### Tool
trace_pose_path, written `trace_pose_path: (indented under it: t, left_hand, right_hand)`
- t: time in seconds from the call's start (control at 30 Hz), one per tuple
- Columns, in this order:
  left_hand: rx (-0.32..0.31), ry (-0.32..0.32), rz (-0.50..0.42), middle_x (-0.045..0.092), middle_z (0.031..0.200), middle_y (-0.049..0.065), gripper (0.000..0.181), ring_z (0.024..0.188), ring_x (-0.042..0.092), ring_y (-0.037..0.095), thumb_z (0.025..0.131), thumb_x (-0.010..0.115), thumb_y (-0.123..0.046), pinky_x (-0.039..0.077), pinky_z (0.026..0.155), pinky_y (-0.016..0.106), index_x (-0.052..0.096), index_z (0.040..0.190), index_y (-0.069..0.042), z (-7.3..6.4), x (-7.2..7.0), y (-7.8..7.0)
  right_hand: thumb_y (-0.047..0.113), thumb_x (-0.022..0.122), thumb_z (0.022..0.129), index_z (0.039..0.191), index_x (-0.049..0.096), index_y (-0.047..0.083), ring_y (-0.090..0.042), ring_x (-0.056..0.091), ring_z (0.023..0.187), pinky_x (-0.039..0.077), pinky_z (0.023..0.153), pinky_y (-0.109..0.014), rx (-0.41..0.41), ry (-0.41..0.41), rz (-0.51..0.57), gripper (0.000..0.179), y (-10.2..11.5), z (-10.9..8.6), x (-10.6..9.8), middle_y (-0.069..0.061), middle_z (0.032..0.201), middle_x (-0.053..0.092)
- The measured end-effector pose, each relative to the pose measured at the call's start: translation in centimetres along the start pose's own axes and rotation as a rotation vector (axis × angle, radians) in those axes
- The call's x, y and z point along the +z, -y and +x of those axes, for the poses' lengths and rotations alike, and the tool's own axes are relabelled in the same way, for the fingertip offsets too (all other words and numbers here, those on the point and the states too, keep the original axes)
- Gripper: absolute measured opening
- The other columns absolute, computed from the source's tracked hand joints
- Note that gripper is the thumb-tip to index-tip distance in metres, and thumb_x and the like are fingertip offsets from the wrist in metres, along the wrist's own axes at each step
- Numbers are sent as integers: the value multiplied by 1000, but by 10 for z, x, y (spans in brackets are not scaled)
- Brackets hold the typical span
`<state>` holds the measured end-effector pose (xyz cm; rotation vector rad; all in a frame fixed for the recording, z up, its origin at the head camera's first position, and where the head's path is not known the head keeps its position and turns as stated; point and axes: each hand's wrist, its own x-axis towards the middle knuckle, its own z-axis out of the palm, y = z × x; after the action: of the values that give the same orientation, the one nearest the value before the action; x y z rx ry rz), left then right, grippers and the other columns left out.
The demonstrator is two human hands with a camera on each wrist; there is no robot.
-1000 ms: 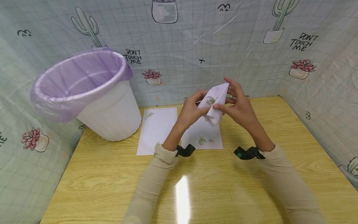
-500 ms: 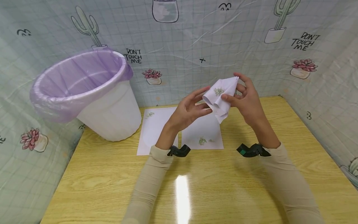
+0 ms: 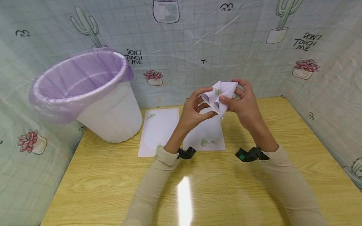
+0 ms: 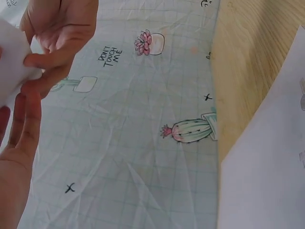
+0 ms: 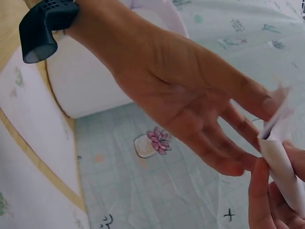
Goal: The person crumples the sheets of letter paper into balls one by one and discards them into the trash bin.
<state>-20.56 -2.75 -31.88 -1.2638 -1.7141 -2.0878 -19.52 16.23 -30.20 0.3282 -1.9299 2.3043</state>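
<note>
A white sheet of paper folded into a compact pointed shape (image 3: 224, 85), printed with a small green plant, is held up above the table between both hands. My left hand (image 3: 189, 110) grips its left side, index finger at the upper edge and thumb at the lower corner. On the other side my right hand (image 3: 249, 110) pinches it, thumb on the front face and fingers at the upper right corner and behind. Rolled, open folds face left. The right wrist view shows the paper (image 5: 281, 167) edge-on, with the left hand (image 5: 176, 90) reaching across to it.
Two flat printed sheets lie on the wooden table (image 3: 113, 188): a left sheet (image 3: 159, 128) and a right sheet (image 3: 203, 135) partly under the raised hands. A white bin (image 3: 113, 113) with a purple liner (image 3: 82, 73) stands at the back left. A patterned cloth (image 3: 181, 47) hangs behind.
The left hand came off the paper's front, spread, and now grips its left edges again. The paper rose rightward in the right hand, then came back left, turned and more pointed.
</note>
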Motion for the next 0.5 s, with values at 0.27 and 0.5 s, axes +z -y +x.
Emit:
trace_pose_path:
  t: [0.27, 0.5]
  left_hand:
    - [-13, -104, 35, 43, 128, 23, 61, 99, 59, 24, 72, 68, 21, 49, 82, 56, 41, 126, 11, 0, 7, -1]
    - [-71, -261, 65, 49, 115, 19, 46, 90, 61, 16, 76, 69, 14, 52, 82, 50, 45, 115, 12, 2, 10, -1]
  right_hand:
    - [2, 72, 82, 138, 24, 12, -26, 64, 96, 57, 71, -32, -123, -90, 53, 75, -16, -1, 13, -15, 130, 46]
    - [3, 72, 82, 133, 24, 12, -32, 61, 102, 56, 73, -34, -239, -119, 25, 71, -27, -2, 25, -15, 128, 44]
